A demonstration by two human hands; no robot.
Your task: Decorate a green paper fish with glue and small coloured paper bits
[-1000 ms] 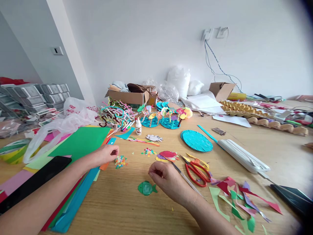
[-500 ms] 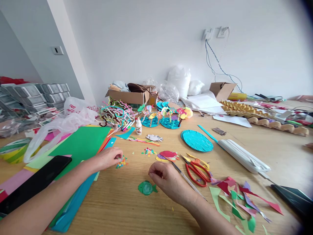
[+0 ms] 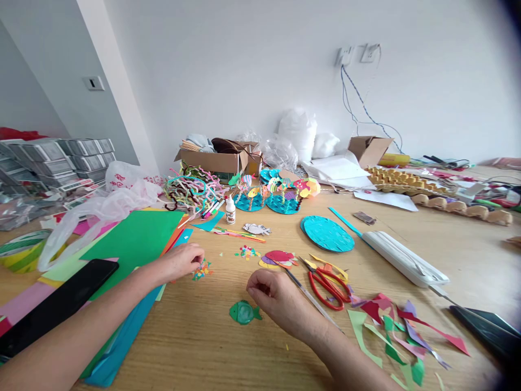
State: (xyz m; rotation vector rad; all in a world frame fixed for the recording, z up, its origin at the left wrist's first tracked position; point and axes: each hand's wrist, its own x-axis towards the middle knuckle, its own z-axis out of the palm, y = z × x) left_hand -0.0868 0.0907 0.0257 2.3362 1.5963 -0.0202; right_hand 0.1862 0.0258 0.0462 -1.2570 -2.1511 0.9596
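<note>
My left hand (image 3: 179,262) rests on the wooden table with its fingertips pinched together at a small heap of coloured paper bits (image 3: 202,269). My right hand (image 3: 280,303) lies curled in a loose fist just right of a green paper fish (image 3: 244,313); what it holds, if anything, is hidden. A thin metal tool (image 3: 310,298) runs out from behind that hand. Red scissors (image 3: 329,289) lie a little to its right. A second heap of paper bits (image 3: 248,252) and a red and yellow paper fish (image 3: 279,258) sit just beyond.
Coloured paper sheets (image 3: 134,239) and a black phone (image 3: 57,307) lie at the left. Paper scraps (image 3: 391,326) spread at the right. A glue bottle (image 3: 230,210), a teal disc (image 3: 328,234), a white tray (image 3: 405,260), pipe cleaners (image 3: 191,190) and cardboard boxes (image 3: 215,159) stand farther back.
My left hand has slid right and down from the paper sheets onto the heap of coloured bits. My right hand has stayed in place.
</note>
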